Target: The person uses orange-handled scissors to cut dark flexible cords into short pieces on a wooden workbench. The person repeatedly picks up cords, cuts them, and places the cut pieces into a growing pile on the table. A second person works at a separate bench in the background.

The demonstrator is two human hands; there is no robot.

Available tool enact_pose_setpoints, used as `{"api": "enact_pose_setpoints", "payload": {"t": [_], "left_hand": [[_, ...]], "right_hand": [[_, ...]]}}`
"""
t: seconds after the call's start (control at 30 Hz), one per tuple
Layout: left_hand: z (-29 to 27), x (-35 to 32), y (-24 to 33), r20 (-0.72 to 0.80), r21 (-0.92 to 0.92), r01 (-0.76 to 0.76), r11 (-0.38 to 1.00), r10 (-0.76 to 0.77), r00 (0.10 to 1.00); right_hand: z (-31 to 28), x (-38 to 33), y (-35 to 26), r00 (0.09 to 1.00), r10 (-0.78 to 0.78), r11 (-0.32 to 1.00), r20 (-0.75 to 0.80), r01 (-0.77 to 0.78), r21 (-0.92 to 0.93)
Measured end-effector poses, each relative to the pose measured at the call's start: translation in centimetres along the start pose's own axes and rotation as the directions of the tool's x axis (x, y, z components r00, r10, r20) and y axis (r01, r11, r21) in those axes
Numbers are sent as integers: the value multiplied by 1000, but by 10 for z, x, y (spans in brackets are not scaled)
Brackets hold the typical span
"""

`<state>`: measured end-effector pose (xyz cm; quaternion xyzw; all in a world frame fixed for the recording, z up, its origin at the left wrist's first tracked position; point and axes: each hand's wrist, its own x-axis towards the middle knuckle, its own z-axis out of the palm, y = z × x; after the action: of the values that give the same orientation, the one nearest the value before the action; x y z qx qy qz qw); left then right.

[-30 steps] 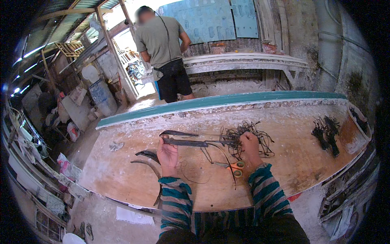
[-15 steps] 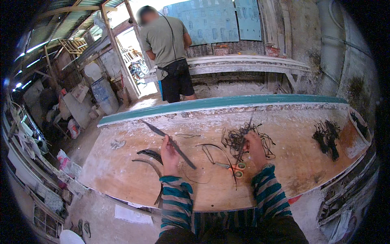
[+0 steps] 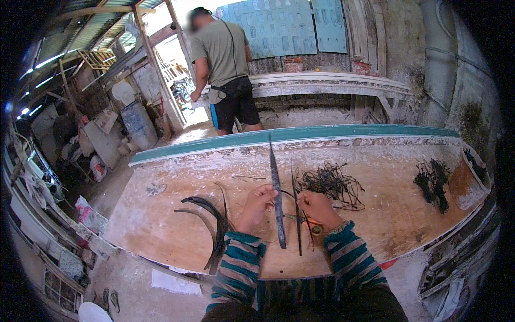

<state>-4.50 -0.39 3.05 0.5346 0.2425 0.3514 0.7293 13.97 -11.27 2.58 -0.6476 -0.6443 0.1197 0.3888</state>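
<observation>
Dark flat strip (image 3: 277,204) is being held upright over the middle of the bench (image 3: 161,225), its length running from near to far, with the left hand (image 3: 256,206) closed in a grip about its middle. A thinner dark rod (image 3: 296,214) is being held just to the right of it, the grip of the right hand (image 3: 317,208) being closed on it. A tangle of dark wire (image 3: 328,183) is lying just beyond the right hand. Curved dark strips (image 3: 212,228) are lying on the bench to the left of the left hand. At the far right, a rust-coloured bucket (image 3: 465,185) is lying tipped, dark pieces being seen inside, and a dark bundle (image 3: 433,182) is resting beside it. Beyond the bench, a person (image 3: 225,70) is standing, turned away.
</observation>
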Motion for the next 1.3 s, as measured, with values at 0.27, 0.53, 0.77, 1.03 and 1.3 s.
{"api": "enact_pose_setpoints", "payload": {"t": [0.27, 0.53, 0.77, 1.03, 1.3], "left_hand": [[17, -1, -7, 22, 198, 9, 980, -14, 1000], [22, -1, -8, 99, 157, 28, 987, -43, 994], [25, -2, -12, 74, 168, 22, 986, -35, 997], [23, 2, -21, 130, 276, -35, 960, -2, 991], [30, -2, -22, 143, 255, -93, 962, 57, 988]], "right_hand": [[10, 4, 1, 998, 18, 959, -62, 1, 285], [14, 4, -2, 980, 162, 755, 117, -199, 625], [6, 2, -11, 974, 192, 683, 123, -222, 696], [15, 2, 0, 992, 110, 883, -68, -66, 466], [13, -1, -9, 980, 62, 944, -190, 4, 330]]}}
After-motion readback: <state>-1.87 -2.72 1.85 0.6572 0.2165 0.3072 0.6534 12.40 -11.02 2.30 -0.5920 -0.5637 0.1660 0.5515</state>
